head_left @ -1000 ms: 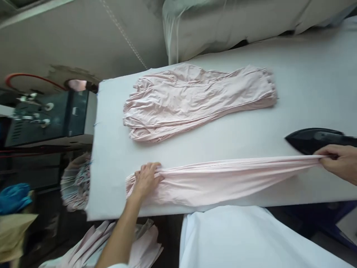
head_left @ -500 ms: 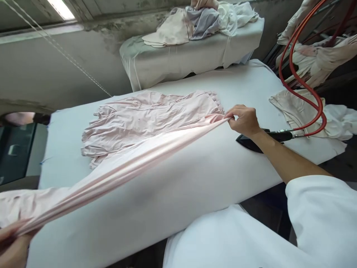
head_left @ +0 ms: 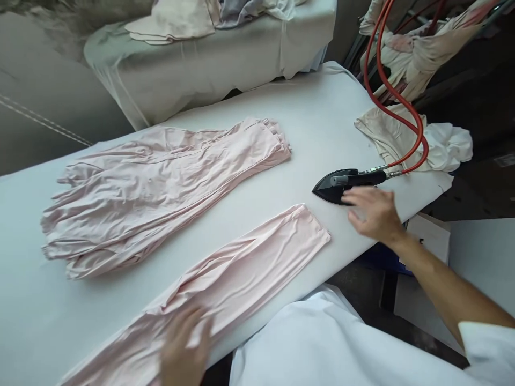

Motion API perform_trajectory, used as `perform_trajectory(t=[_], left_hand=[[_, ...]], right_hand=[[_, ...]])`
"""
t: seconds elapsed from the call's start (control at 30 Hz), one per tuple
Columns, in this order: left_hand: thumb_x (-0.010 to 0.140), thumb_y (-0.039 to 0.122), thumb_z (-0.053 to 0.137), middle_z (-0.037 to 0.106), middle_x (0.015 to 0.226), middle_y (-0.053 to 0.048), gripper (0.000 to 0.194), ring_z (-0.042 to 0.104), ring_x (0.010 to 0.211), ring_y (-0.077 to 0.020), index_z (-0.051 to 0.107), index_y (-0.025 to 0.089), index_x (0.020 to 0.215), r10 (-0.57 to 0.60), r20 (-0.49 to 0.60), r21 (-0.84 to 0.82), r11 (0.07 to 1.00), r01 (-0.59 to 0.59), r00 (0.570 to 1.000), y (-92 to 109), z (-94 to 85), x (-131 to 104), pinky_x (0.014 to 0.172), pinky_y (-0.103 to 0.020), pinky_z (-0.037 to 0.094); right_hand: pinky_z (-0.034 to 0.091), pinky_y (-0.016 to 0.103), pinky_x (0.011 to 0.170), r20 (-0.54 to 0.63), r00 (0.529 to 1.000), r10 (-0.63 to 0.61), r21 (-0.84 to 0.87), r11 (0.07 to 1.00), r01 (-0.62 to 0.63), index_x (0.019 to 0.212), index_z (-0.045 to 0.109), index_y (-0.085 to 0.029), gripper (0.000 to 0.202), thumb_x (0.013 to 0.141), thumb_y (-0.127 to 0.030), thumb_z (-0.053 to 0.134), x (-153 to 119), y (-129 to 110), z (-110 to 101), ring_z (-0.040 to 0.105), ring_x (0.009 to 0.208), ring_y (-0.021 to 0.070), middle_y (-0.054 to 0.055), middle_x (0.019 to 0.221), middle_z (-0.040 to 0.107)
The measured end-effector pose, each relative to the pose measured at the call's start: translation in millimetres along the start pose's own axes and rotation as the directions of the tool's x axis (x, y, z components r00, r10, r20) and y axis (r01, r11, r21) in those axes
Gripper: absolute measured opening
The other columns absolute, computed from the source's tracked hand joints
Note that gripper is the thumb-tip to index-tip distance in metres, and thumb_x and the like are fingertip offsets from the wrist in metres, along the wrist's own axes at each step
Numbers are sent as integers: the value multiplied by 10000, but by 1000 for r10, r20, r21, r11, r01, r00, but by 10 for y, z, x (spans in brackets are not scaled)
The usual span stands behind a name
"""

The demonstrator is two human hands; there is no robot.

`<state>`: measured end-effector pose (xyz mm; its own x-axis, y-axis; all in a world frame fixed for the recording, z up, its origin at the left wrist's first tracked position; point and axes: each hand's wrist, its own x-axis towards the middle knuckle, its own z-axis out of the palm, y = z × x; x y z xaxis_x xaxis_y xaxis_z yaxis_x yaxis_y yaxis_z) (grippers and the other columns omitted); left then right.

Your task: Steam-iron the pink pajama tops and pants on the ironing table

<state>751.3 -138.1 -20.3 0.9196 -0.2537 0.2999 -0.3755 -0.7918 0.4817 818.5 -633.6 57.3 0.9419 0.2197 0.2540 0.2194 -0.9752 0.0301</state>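
Note:
A pale pink length of garment (head_left: 257,268) lies stretched out along the near edge of the white-covered table (head_left: 322,128). Over its lower part is my left hand (head_left: 185,346), blurred, fingers apart; whether it touches the cloth I cannot tell. My right hand (head_left: 374,214) is open, its fingers stretched toward the black iron (head_left: 341,185) and partly in front of it. The iron rests on the table with its tip pointing left. Farther back lies a stack of wrinkled pink garments (head_left: 169,182).
Red hoses (head_left: 418,123) rise from the iron's rear. Crumpled cream and white cloths (head_left: 446,145) lie at the table's right end. Behind stands a covered padded bench (head_left: 241,64) with folded clothes (head_left: 173,21) on it. Cloth-wrapped bars (head_left: 426,53) are at the upper right.
Both hands have let go of the pink garment, which now lies on the table. My right hand has moved to the iron, my left inward over the cloth. The view has shifted right.

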Motion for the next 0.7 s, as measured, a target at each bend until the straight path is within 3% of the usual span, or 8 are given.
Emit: perform_trajectory(t=[0.13, 0.2, 0.27, 0.33, 0.4, 0.47, 0.53, 0.7], left_hand=[[885, 363, 594, 575, 1382, -82, 466, 460, 1336, -293, 547, 253, 1336, 392, 440, -253, 917, -308, 808, 1130, 1020, 1205, 1096, -514, 375], [815, 381, 692, 423, 1514, -107, 666, 291, 1445, -332, 465, 206, 1415, 426, 560, -280, 905, -322, 710, 1552, 1386, 1675, 1165, -596, 236], [810, 433, 698, 381, 1539, -115, 685, 271, 1454, -332, 462, 207, 1412, 424, 586, -329, 903, -275, 691, 1709, 1493, 1934, 1165, -603, 236], [880, 461, 607, 466, 1484, -100, 548, 398, 1392, -279, 497, 246, 1372, 372, 507, -407, 899, -165, 777, 1536, 1352, 1916, 1120, -516, 364], [931, 405, 537, 603, 1326, -83, 382, 553, 1240, -214, 562, 256, 1282, 195, 340, -427, 904, -34, 920, 1099, 1042, 1608, 1020, -390, 479], [908, 347, 573, 685, 1115, -81, 250, 639, 1065, -207, 640, 221, 1113, -101, 104, -290, 949, 127, 989, 577, 650, 1077, 941, -354, 523], [875, 369, 600, 697, 1007, -86, 216, 667, 950, -232, 667, 198, 987, -411, -114, -108, 910, 400, 904, 137, 255, 463, 874, -383, 549], [775, 581, 571, 570, 1312, -228, 614, 485, 1274, -427, 625, 118, 1174, -808, -421, 136, 392, 910, 411, -524, -386, -594, 1066, -640, 355]], right_hand=[[375, 413, 943, 254, 962, 96, 80, 990, -120, 1250, 627, -218, 524, 857, -557, 554, 597, 667, -68, 580, 1128, 284, 94, 1252, 641], [429, 346, 823, 534, 841, 88, 122, 976, -180, 1190, 658, -211, 593, 809, -653, 551, 843, 909, -35, 630, 1000, 261, 84, 1105, 699], [420, 302, 684, 693, 703, 160, 31, 968, -250, 1054, 696, -195, 605, 788, -711, 524, 996, 1004, -27, 648, 859, 246, 80, 931, 718], [376, 284, 614, 718, 670, 188, -51, 974, -220, 971, 687, -192, 599, 804, -729, 484, 1005, 919, -64, 643, 771, 237, 77, 828, 703], [345, 278, 596, 682, 724, 102, -33, 993, -109, 956, 659, -198, 574, 833, -720, 458, 847, 667, -129, 642, 731, 233, 70, 772, 686], [332, 281, 590, 620, 785, 11, 0, 1000, -14, 932, 636, -197, 558, 856, -714, 440, 577, 306, -180, 641, 685, 236, 65, 703, 664], [328, 288, 578, 581, 813, -28, 26, 1000, 15, 895, 619, -194, 562, 884, -710, 396, 318, -97, -171, 641, 653, 242, 71, 679, 655], [377, 304, 598, 619, 759, 200, -54, 976, -213, 950, 624, -197, 606, 899, -724, 329, 381, -791, 122, 669, 765, 283, 112, 781, 695]])
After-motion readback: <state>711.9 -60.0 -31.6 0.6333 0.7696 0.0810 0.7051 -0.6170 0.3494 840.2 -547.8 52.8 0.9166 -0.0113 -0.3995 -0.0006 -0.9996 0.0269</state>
